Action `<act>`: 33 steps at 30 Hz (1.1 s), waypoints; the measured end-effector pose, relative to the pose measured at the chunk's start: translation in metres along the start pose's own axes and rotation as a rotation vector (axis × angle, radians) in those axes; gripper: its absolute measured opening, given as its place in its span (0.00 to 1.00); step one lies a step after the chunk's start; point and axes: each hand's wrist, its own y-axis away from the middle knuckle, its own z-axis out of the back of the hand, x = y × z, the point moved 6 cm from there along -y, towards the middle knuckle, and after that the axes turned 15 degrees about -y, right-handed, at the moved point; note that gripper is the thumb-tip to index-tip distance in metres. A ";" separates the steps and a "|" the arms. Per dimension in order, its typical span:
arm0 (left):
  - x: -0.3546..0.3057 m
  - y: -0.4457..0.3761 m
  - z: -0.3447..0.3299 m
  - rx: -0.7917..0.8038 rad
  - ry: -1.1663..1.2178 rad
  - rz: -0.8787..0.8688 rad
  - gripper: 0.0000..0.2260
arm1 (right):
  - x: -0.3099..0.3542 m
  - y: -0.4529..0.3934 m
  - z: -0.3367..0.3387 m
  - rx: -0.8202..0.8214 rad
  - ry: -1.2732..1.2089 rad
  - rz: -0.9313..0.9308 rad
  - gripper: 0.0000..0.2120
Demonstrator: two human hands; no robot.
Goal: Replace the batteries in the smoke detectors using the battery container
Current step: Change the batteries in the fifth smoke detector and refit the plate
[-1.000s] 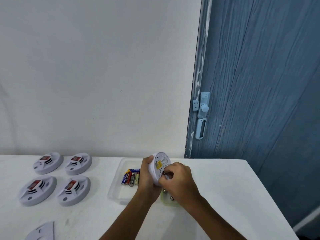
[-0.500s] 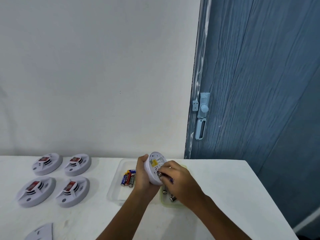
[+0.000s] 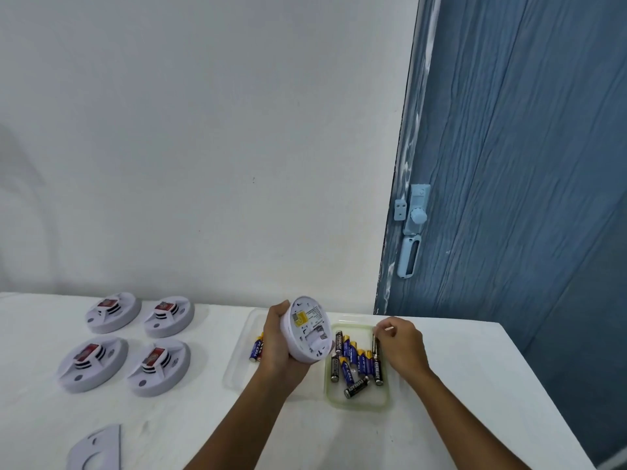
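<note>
The smoke detector (image 3: 307, 330) is gripped, tilted, by the left hand (image 3: 276, 347); a battery (image 3: 375, 344) is pinched over the green-rimmed tray (image 3: 356, 403) by the curled right hand (image 3: 402, 344).

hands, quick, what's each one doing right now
Left hand: grips the smoke detector.
Right hand: pinches a battery over the green tray.
</note>
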 end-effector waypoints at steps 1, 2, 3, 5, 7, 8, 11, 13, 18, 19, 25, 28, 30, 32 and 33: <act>0.000 0.001 0.001 -0.007 0.001 0.004 0.23 | -0.001 -0.001 -0.002 0.025 0.026 -0.014 0.05; -0.001 0.003 0.002 -0.011 0.007 0.009 0.22 | -0.001 -0.002 -0.003 0.041 0.040 -0.024 0.06; -0.003 0.005 0.002 -0.011 0.020 0.016 0.21 | 0.001 0.000 -0.002 0.049 0.046 -0.026 0.07; -0.006 0.011 0.003 0.000 0.062 0.031 0.18 | 0.007 0.006 0.001 0.062 0.040 -0.014 0.08; -0.012 0.017 0.007 0.003 0.073 0.027 0.17 | 0.015 0.015 0.000 0.086 0.003 0.011 0.08; -0.016 0.021 0.010 0.006 0.076 0.019 0.18 | 0.020 0.021 -0.002 0.101 -0.022 0.029 0.09; -0.029 0.033 0.020 0.024 0.073 -0.025 0.19 | 0.042 0.039 -0.015 0.158 -0.068 0.096 0.09; -0.040 0.042 0.030 0.033 0.070 -0.072 0.20 | 0.059 0.051 -0.031 0.213 -0.076 0.145 0.09; -0.068 0.059 0.065 0.021 0.045 -0.139 0.27 | 0.095 0.071 -0.088 0.382 -0.047 0.237 0.11; -0.072 0.060 0.072 0.015 0.037 -0.141 0.27 | 0.099 0.071 -0.100 0.404 0.018 0.266 0.11; -0.096 0.066 0.100 -0.019 0.059 -0.131 0.19 | 0.100 0.070 -0.164 0.455 0.506 0.367 0.14; -0.100 0.065 0.106 -0.023 0.076 -0.115 0.19 | 0.100 0.070 -0.188 0.509 0.677 0.414 0.11; -0.101 0.063 0.107 -0.033 0.094 -0.093 0.19 | 0.095 0.070 -0.201 0.544 0.705 0.399 0.08; -0.100 0.062 0.105 -0.040 0.116 -0.076 0.19 | 0.089 0.070 -0.208 0.559 0.709 0.363 0.08; -0.101 0.061 0.105 -0.035 0.130 -0.067 0.19 | 0.086 0.071 -0.213 0.561 0.713 0.353 0.08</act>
